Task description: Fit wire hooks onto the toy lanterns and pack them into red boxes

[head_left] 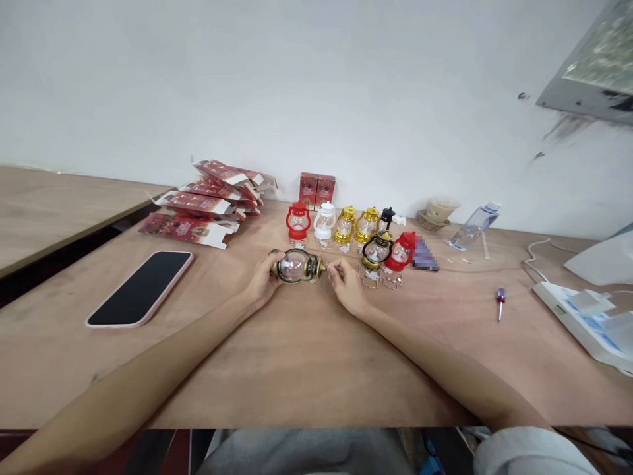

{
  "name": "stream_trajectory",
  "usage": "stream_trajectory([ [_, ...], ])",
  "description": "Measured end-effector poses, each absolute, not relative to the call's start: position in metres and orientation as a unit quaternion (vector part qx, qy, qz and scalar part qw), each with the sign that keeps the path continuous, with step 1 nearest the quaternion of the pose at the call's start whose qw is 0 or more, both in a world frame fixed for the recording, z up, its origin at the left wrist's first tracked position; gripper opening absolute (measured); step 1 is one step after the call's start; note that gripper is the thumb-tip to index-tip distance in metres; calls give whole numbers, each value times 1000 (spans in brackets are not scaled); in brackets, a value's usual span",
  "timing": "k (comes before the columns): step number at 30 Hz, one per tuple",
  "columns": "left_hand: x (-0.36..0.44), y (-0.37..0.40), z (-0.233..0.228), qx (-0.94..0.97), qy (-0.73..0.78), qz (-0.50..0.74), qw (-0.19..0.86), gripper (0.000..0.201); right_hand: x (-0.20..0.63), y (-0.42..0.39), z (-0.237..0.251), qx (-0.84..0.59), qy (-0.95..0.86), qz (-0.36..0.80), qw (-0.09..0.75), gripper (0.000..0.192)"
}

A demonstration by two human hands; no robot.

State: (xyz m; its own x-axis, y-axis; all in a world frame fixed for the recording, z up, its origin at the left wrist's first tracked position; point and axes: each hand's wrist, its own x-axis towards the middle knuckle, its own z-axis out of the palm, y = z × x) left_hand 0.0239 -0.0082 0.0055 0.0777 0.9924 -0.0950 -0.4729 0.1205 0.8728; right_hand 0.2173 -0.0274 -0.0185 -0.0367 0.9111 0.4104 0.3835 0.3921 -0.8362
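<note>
At the middle of the brown wooden worktop [277, 376], a bronze-and-black lantern with a clear rounded globe [293, 265] is held on its side, pointed cap to the right (contact with the surface cannot be confirmed). The left hand [266, 280] grips the base end; the right hand [346, 285] is closed in a pinch just beside the cap tip, its contents indistinct. Current step: apparently fine work at the cap. Next move: likely requires a steady base and precise fingertips. Something whitish shows inside the globe.

Brown table [297, 369], phone [141, 290], standing lanterns [324, 230], screwdriver [501, 297]
</note>
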Motion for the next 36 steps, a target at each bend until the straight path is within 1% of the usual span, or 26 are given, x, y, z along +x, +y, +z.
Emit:
stream_trajectory([
  [6, 26, -8, 6, 339, 366, 585, 639, 23, 219, -20, -24, -478, -643, 291, 522, 17],
  [10, 27, -8, 5, 351, 364, 588, 631, 27, 223, -15, -19, -474, -585, 281, 595, 19],
  [14, 28, -9, 3, 370, 350, 584, 632, 29, 224, -24, -3, -450, -552, 237, 661, 18],
  [16, 28, -8, 3, 364, 347, 589, 632, 29, 221, -36, 1, -411, -619, 193, 641, 15],
  [17, 28, -7, 3, 357, 346, 593, 633, 29, 219, -42, 2, -378, -678, 165, 608, 14],
  [19, 27, -6, 4, 342, 345, 600, 635, 27, 213, -55, 0, -300, -794, 113, 516, 19],
  [20, 27, -5, 5, 335, 345, 602, 638, 26, 210, -60, -2, -263, -835, 92, 474, 22],
  [21, 26, -5, 6, 329, 345, 602, 641, 25, 207, -63, -4, -236, -859, 77, 449, 26],
  [22, 26, -4, 6, 323, 344, 601, 645, 24, 205, -65, -6, -225, -865, 67, 444, 29],
  [23, 26, -5, 7, 319, 344, 599, 649, 22, 203, -66, -8, -233, -855, 60, 460, 32],
  [25, 26, -6, 9, 314, 341, 592, 659, 20, 202, -63, -10, -290, -795, 60, 529, 33],
  [27, 27, -9, 10, 314, 337, 577, 674, 20, 202, -57, -10, -366, -708, 101, 596, 36],
  [29, 29, -13, 12, 325, 329, 552, 695, 24, 204, -50, -10, -410, -638, 190, 624, 42],
  [32, 32, -21, 12, 357, 313, 511, 717, 28, 205, -43, -11, -393, -600, 321, 618, 47],
  [36, 32, -25, 9, 398, 317, 482, 713, 35, 203, -38, -12, -373, -567, 407, 611, 44],
])
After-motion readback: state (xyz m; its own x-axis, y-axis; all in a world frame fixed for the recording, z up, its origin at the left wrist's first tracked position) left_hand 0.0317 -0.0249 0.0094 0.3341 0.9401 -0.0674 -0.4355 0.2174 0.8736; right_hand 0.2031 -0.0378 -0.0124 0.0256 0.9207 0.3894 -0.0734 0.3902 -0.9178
